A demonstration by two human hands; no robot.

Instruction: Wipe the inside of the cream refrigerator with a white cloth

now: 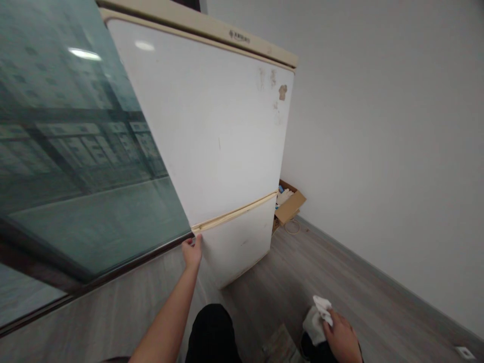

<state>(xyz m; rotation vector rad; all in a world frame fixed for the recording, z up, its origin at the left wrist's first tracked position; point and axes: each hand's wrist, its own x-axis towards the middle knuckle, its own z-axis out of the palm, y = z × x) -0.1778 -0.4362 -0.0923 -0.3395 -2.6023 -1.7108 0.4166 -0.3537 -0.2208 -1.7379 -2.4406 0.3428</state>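
Observation:
A two-door white refrigerator [212,116] with cream trim stands in front of me, both doors apparently closed. My left hand [192,252] is at the upper left corner of its lower door [238,242], the thumb on the front and the other fingers curled by the edge. Low on the right, my right hand [340,335] is closed on a crumpled white cloth [323,308]. Greyish-white fabric [313,325] bunches just below it; whether it is the same piece I cannot tell. Brown stains mark the upper door near its right edge.
An open cardboard box [291,204] with assorted items stands behind the refrigerator by the white wall [385,126]. A cable loop [292,227] lies beside it. Glass panels [75,166] line the left. A worn wooden piece [282,348] is near my knee [212,333].

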